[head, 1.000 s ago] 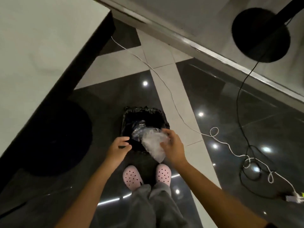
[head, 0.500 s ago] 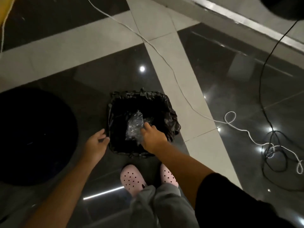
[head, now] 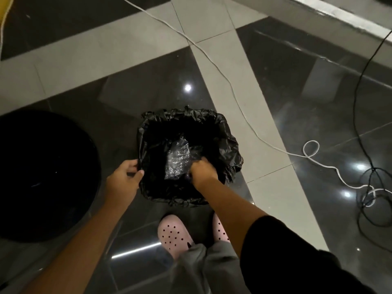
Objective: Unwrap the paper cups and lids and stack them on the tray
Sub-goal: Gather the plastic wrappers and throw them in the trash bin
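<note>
Clear plastic wrapper (head: 177,159) lies inside the black-lined bin (head: 230,148) on the floor (head: 275,198); left hand (head: 124,180) pinches the liner rim (head: 140,145); right hand (head: 202,169) reaches in against it, fingers hidden, grip undeterminable; recommend pressing it low, releasing fully, rim held steady.
</note>
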### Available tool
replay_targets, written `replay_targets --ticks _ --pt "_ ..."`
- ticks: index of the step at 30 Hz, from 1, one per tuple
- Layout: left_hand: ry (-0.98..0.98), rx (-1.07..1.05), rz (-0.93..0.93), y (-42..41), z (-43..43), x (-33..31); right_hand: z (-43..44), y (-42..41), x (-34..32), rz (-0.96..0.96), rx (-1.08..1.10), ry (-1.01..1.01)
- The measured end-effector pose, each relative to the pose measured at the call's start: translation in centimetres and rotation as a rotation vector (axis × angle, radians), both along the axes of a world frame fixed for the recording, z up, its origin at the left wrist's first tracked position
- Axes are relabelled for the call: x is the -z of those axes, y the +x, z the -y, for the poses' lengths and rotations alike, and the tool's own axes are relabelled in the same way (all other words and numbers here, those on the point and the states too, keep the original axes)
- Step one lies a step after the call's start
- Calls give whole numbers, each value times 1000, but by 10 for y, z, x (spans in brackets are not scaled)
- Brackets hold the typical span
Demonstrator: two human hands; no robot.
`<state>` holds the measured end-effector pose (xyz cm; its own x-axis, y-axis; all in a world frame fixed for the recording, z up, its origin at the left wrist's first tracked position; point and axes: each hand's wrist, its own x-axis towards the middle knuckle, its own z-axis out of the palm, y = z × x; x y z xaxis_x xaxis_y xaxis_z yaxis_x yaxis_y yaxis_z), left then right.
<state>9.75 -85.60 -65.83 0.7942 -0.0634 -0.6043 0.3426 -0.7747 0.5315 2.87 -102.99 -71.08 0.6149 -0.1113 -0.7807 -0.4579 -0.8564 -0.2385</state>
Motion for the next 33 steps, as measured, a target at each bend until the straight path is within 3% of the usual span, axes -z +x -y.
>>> replay_targets --ticks 4,10,18,26,33 --pt "96 74 18 3 7 -14 0 1 -22 13 95 86" --pt "131 206 133 -5 29 -74 13 0 -97 215 148 120" --pt "79 332 191 -8 61 -204 46 4 -240 353 214 87" --pt "11 520 240 -13 89 -347 73 7 -399 632 301 76" --pt "-120 482 385 -37 87 -442 75 -15 -495 793 290 191"
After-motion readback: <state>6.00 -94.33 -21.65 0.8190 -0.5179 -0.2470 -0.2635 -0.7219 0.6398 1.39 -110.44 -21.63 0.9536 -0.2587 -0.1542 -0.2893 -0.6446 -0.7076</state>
